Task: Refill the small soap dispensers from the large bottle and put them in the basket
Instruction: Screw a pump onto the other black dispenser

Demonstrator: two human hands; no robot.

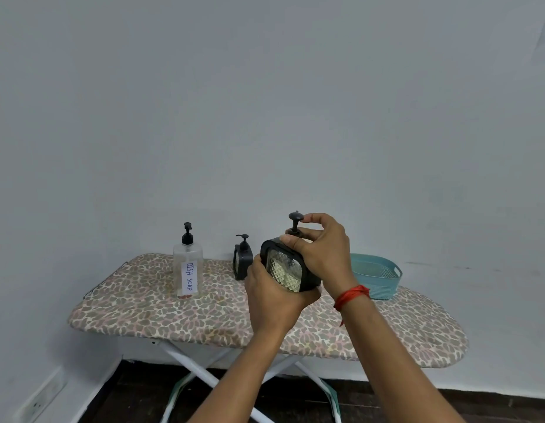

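left hand (pixel 271 296) wraps small black glass-faced square dispenser (pixel 285 270), tilted; right hand (pixel 320 251) pinches its pump neck (pixel 295 228). risk: neck frees suddenly, dispenser slips, residue spills. teal plastic basket (pixel 378 276) sits just beyond right wrist.

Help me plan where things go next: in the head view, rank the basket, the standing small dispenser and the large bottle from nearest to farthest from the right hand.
1. The basket, partly hidden just behind the right hand, on its right side.
2. The standing small dispenser, off to the hand's left.
3. The large bottle, farthest left of the three.
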